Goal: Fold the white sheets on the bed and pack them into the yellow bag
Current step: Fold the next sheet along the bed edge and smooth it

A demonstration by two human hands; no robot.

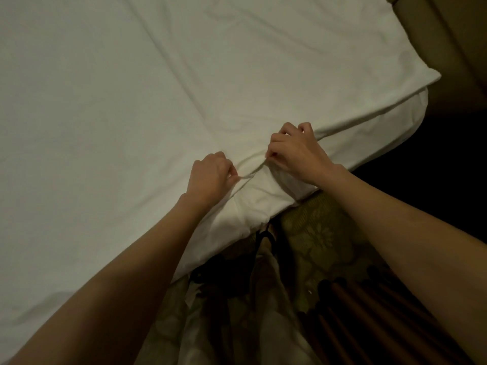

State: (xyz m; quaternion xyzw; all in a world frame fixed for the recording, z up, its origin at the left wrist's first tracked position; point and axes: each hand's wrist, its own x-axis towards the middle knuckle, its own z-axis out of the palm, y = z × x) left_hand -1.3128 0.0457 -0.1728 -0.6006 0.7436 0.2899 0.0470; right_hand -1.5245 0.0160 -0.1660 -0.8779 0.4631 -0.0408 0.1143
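A white sheet (147,96) lies spread flat over the bed and fills most of the head view, with long creases running across it. Its near edge hangs over the bed side at lower middle. My left hand (210,176) pinches a small ridge of the sheet at that near edge. My right hand (295,151) grips the same edge a little to the right and farther away, fingers curled into the cloth. A taut fold runs between the two hands. No yellow bag is in view.
The bed corner (411,101) ends at the right, with dark floor beyond it. A patterned greenish fabric (316,233) lies below the bed edge. Reddish-brown wooden bars (369,312) stand at lower right. A beige surface (448,35) sits at top right.
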